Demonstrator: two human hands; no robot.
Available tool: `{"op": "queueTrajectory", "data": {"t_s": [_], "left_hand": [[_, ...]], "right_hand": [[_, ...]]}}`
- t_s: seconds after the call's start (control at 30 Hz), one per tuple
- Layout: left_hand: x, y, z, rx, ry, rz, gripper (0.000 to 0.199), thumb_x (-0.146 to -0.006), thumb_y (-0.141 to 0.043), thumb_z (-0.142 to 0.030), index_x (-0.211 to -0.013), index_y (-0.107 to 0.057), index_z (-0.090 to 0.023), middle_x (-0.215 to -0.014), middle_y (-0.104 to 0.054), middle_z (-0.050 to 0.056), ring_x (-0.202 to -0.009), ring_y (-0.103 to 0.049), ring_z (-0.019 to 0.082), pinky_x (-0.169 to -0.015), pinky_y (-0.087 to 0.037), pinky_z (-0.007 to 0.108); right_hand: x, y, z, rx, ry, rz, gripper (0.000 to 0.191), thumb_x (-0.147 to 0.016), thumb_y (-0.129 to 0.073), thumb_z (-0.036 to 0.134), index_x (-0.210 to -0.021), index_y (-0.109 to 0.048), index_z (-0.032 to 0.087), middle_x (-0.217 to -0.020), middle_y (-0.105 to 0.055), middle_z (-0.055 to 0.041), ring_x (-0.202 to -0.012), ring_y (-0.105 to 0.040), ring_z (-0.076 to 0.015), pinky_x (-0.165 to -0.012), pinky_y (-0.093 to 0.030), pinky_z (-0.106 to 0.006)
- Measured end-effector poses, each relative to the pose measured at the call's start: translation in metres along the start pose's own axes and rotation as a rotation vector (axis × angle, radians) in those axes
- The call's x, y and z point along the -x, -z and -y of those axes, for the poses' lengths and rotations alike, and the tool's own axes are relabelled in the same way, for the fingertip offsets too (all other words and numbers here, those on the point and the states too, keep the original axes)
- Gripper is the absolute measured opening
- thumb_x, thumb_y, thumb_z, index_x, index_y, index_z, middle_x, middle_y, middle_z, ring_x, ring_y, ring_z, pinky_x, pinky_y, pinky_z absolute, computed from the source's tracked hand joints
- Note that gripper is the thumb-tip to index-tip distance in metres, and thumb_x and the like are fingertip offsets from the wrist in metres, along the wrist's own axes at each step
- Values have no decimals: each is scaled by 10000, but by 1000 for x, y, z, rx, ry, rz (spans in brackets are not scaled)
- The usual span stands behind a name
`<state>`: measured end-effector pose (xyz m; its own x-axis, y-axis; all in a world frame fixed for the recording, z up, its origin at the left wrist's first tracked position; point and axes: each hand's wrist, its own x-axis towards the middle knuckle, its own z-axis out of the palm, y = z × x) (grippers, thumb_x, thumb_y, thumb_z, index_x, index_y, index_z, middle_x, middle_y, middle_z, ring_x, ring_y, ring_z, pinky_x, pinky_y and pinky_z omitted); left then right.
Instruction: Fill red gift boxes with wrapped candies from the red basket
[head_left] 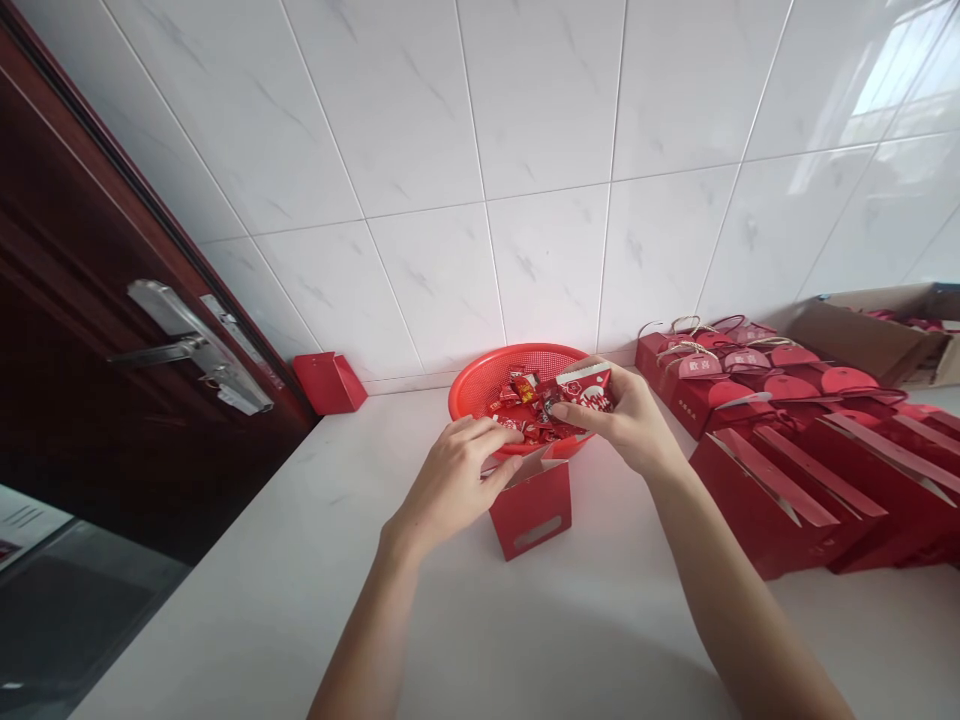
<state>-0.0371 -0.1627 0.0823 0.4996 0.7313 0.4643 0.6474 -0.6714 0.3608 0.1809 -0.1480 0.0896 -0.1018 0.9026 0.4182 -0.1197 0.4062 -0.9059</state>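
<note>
In my right hand is a red candy packet with white lettering, pinched between thumb and fingers above a basket. The red plastic basket holds several small wrapped candies. Just in front of it stands a red gift box with its top open and an oval slot in its near side. My left hand is at the box's upper left edge, fingers bent over the opening and thumb along the rim. Whether its fingertips grip the box or a candy is hard to make out.
To the right stand several open red boxes, with closed, corded gift boxes behind them. A cardboard carton sits at the far right. One red box is by the wall near the dark door. Everything rests on a white counter.
</note>
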Motion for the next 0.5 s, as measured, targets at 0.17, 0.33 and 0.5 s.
{"op": "queueTrajectory", "data": {"t_s": [0.17, 0.33, 0.5], "left_hand": [[-2, -5, -8, 361, 145, -216, 356, -920, -643, -407, -1220, -663, -216, -1097, -735, 70, -1000, -693, 227, -883, -551, 333], [-4, -11, -11, 662, 245, -265, 310, -884, -696, -395, -1134, -704, -213, -1030, -750, 56, -987, -703, 226, -892, -559, 320], [-6, -12, -11, 730, 243, -368, 245, -862, -723, -369, -1031, -727, -192, -923, -747, 44, -876, -705, 190, -812, -578, 287]], "right_hand": [[1, -7, -8, -134, -72, 138, 314, -706, -859, 339, -923, -691, 186, -855, -723, -27, -744, -682, -179, -674, -565, -299], [3, -22, -14, -169, -67, 133, 324, -685, -874, 368, -884, -687, 195, -803, -685, -3, -723, -648, -156, -670, -547, -284], [3, -25, -16, -158, -103, 111, 330, -724, -844, 414, -926, -694, 201, -818, -688, -11, -752, -660, -167, -698, -557, -298]]}}
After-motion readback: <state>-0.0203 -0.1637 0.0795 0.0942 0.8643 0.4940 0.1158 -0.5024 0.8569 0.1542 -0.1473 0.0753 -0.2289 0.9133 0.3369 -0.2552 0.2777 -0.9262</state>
